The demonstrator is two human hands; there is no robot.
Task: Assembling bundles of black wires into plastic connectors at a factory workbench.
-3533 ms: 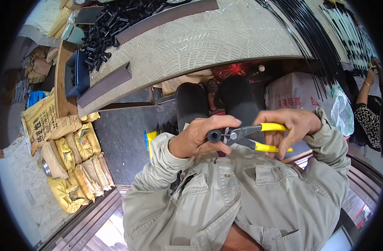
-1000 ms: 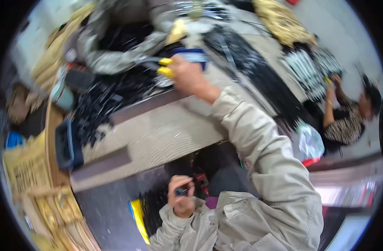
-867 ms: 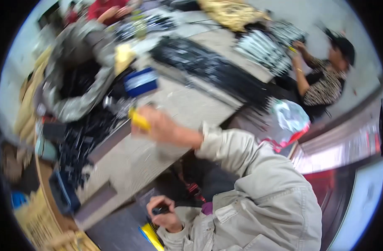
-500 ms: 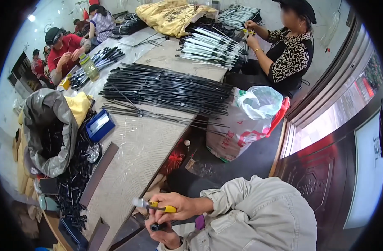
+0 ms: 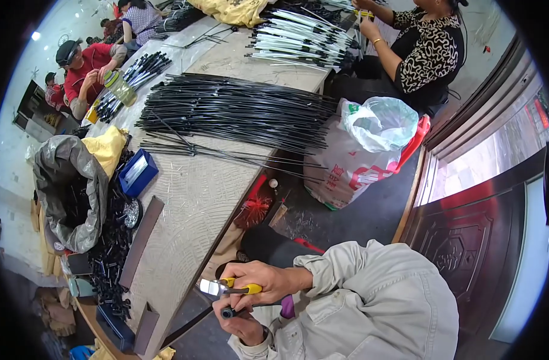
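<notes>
Head view: one picture, looking down along a long table (image 5: 190, 198) toward the person's own lap.
Right hand (image 5: 259, 282): fingers wrapped tight around the yellow handles of pliers (image 5: 229, 288), whose metal tip points left, just off the table edge.
Left hand (image 5: 241, 324): below the right — fingers pinched together on a small black part (image 5: 228, 312), which sits just under the pliers.
Table top: a wide bundle of black rods (image 5: 238, 114) across the middle, white rods (image 5: 298, 39) farther off, a blue box (image 5: 138, 173) near the left edge.
Left edge: a grey bag (image 5: 67, 192) beside a heap of small black pieces (image 5: 109, 252).
Floor: a white sack (image 5: 358, 150) near the table.
Others: a person in red (image 5: 85, 66) at the far left and a person in a patterned top (image 5: 421, 48) at the far right — both at the table, well apart from these hands.
</notes>
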